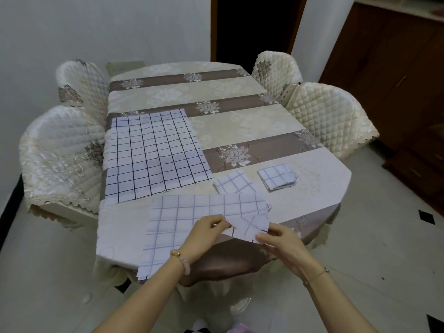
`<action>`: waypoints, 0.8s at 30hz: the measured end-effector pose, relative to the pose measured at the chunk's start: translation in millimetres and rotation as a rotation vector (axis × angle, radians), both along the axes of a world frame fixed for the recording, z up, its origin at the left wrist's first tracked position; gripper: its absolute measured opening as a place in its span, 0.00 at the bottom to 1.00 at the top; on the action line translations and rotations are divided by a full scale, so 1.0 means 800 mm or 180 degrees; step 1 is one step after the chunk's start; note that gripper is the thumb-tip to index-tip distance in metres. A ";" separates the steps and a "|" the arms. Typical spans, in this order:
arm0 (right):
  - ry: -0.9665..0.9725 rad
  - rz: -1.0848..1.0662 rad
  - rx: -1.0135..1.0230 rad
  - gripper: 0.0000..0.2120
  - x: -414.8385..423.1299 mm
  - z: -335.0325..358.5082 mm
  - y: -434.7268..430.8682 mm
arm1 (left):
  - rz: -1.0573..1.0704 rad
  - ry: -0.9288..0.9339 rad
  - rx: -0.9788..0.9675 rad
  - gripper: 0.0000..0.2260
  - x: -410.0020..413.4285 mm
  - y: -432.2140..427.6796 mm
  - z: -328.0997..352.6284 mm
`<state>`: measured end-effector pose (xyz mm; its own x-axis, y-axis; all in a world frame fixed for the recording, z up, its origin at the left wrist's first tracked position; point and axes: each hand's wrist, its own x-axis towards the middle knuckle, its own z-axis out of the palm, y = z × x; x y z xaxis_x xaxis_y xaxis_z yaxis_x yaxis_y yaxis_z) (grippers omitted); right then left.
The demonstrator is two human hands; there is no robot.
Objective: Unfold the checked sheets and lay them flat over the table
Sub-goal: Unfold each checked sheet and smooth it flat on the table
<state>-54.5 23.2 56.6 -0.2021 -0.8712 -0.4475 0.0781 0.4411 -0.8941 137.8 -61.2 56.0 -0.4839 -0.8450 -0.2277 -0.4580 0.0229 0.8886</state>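
A partly unfolded white sheet with blue checks (189, 219) lies at the near edge of the table (319, 188), one end hanging over the front. My left hand (206, 233) pinches a fold at its near right part. My right hand (278, 243) pinches the sheet's right corner just beside it. A fully opened checked sheet (153, 152) lies flat on the table's left half. Two folded checked sheets rest behind the one I hold: one (234, 182) in the middle, another (277, 176) to its right.
The table wears a cream and brown floral cloth. Quilted cream chairs stand on both sides, two at the left (60, 155) and two at the right (329, 116). A dark wooden cabinet (396, 80) stands at the right, a dark doorway behind.
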 end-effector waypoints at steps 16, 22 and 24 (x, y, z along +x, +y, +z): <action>-0.0395 -0.1031 -0.0742 0.07 -0.080 0.085 -0.048 | 0.1389 0.0790 0.0020 0.09 0.074 -0.141 0.094; -0.0222 -0.1693 -0.0933 0.14 -0.096 0.119 -0.053 | 0.1537 0.0980 -0.0480 0.10 0.098 -0.174 0.108; -0.0127 -0.1918 -0.0978 0.14 -0.101 0.127 -0.051 | 0.1545 0.1050 -0.0502 0.08 0.096 -0.173 0.110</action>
